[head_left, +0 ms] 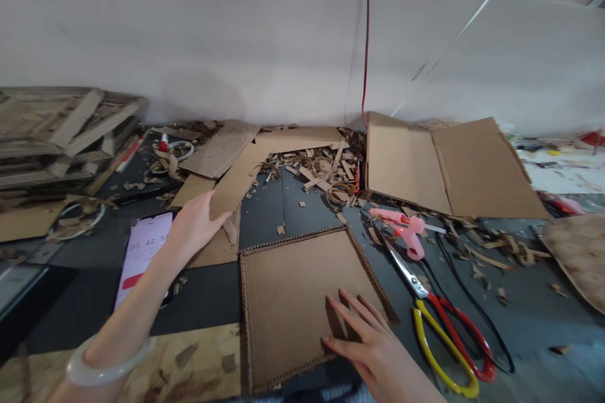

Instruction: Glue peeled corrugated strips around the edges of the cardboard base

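My right hand [373, 346] lies flat with its fingers apart on a square corrugated cardboard sheet [293, 305], near the sheet's lower right edge. My left hand [191, 230] touches the lower edge of a long brown cardboard piece [231, 182], though I cannot tell whether it grips it. A white bangle [99, 365] circles my left wrist. Below that hand lies a phone [142, 258] with a lit screen. To the right of the sheet are red-and-yellow-handled scissors [439, 334] and a pink hot glue gun [406, 233].
A white wall [189, 31] with a red-and-black wire [366, 44] runs along the back. An opened cardboard box [454, 167] stands back right. Cardboard scraps litter the dark tabletop [283, 214]. Stacked cardboard strips [61, 132] lie at left, and a round board [579, 261] at right.
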{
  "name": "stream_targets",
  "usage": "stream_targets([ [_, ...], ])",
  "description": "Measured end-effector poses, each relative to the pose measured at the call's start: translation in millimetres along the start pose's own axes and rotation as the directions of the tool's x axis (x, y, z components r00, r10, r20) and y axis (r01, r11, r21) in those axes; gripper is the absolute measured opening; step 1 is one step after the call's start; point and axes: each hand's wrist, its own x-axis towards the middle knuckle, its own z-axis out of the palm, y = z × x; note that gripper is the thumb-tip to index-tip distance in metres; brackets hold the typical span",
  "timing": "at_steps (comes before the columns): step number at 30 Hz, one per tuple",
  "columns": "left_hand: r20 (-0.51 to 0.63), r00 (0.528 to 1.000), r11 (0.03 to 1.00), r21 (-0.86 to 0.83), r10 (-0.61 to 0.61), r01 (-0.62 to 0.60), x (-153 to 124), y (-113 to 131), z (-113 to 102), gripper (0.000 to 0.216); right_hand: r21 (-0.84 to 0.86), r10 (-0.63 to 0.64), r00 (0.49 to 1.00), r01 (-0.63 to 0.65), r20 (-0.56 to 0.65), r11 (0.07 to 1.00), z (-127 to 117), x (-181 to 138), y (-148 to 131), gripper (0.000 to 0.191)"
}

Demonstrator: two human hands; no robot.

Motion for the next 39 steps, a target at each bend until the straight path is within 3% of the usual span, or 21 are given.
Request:
stream_targets([
  [11, 0.033, 0.998, 0.999, 0.015, 0.048, -0.049, 1.0, 0.5, 5.8, 0.054, 0.017, -0.007, 0.987, 0.01, -0.158, 1.0, 13.3, 2.1, 5.8, 0.051],
  [16, 0.026, 0.983, 0.977, -0.122, 0.18, -0.176, -20.7, 24.2, 0.0, 0.044, 0.031, 0.003, 0.968, 0.005, -0.25, 1.0, 11.4, -0.8, 10.8, 0.048],
  [19, 0.195, 0.947, 0.927, -0.328, 0.255, -0.182, -41.6, 48.4, -2.9, 0.042, -0.004, -0.023, 0.968, 0.022, -0.248, 1.0, 9.9, -0.8, 15.8, 0.041],
  [22, 0.32, 0.907, 0.913, -0.383, 0.276, -0.142, -56.1, 66.8, 0.3, 0.039, -0.03, -0.01, 0.958, 0.001, -0.286, 1.0, 13.2, 3.4, 19.7, 0.039],
  [29, 0.331, 0.928, 0.952, -0.3, 0.17, -0.067, -60.5, 72.7, 9.9, 0.033, 0.009, 0.16, 0.82, -0.186, -0.549, 0.982, 11.9, 7.7, 12.2, 0.033],
  [31, 0.333, 0.931, 0.959, -0.277, 0.152, -0.058, -61.5, 73.5, 8.4, 0.033, 0.059, 0.225, 0.825, -0.228, -0.518, 0.972, 9.9, 1.0, 5.9, 0.025],
  [33, 0.33, 0.935, 0.967, -0.251, 0.134, -0.05, -62.9, 75.4, 6.8, 0.034, 0.097, 0.269, 0.886, -0.251, -0.379, 0.963, 13.1, -7.2, 0.0, 0.026],
  [36, 0.317, 0.942, 0.976, -0.212, 0.109, -0.041, -64.7, 78.6, 6.2, 0.035, 0.061, 0.227, 0.962, -0.22, -0.155, 0.974, 26.5, -14.5, -6.3, 0.04],
  [39, 0.3, 0.952, 0.986, -0.165, 0.067, -0.017, -65.8, 79.7, 7.6, 0.036, 0.019, 0.19, 0.972, -0.189, -0.141, 0.982, 36.2, -9.3, -8.5, 0.039],
])
